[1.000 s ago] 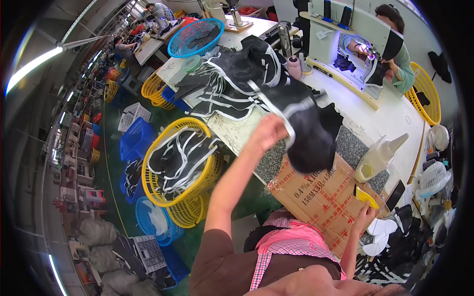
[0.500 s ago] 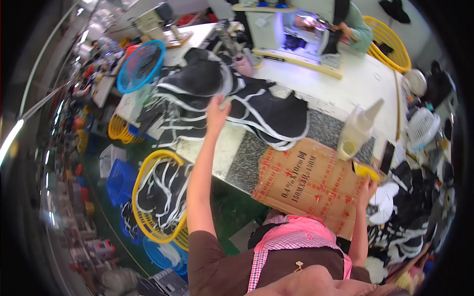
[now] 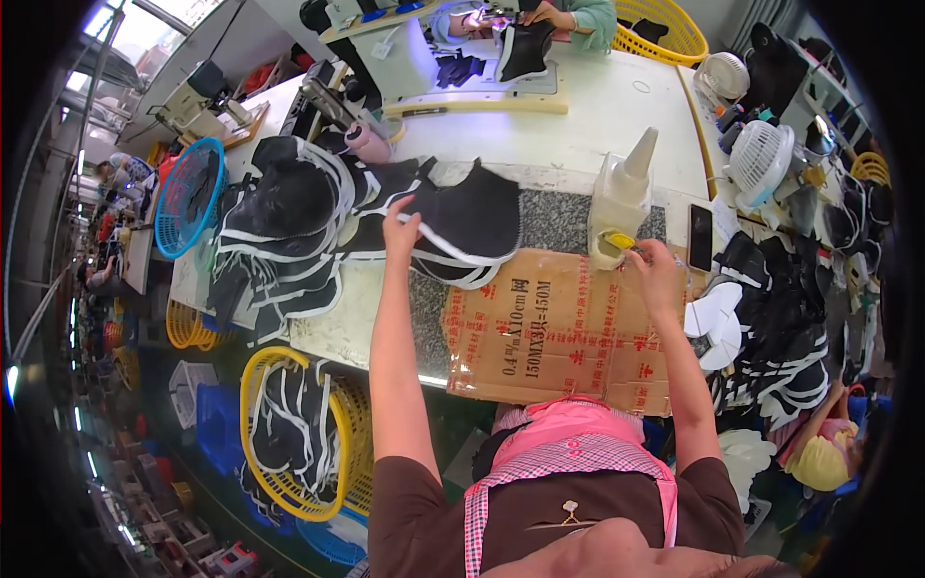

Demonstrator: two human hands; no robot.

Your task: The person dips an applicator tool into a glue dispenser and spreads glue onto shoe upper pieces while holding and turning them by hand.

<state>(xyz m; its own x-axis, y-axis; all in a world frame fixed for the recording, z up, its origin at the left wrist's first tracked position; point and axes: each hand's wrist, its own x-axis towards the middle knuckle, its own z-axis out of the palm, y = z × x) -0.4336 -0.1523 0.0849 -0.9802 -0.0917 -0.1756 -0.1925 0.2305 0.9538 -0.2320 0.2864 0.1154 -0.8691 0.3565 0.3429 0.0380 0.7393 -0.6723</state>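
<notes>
I see my left hand (image 3: 403,223) pinching a black shoe upper (image 3: 472,220) on the bench (image 3: 617,106). My right hand (image 3: 655,275) curls beside the glue bottle (image 3: 619,200); its grip is hidden from me.

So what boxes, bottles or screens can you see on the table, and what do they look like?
Flattened cardboard box: brown sheet with red and black print, lying before the person.
Squeeze bottle: cloudy plastic with a cone nozzle, upright by the right hand.
Phone: dark flat rectangle, screen off, right of the bottle.
</notes>
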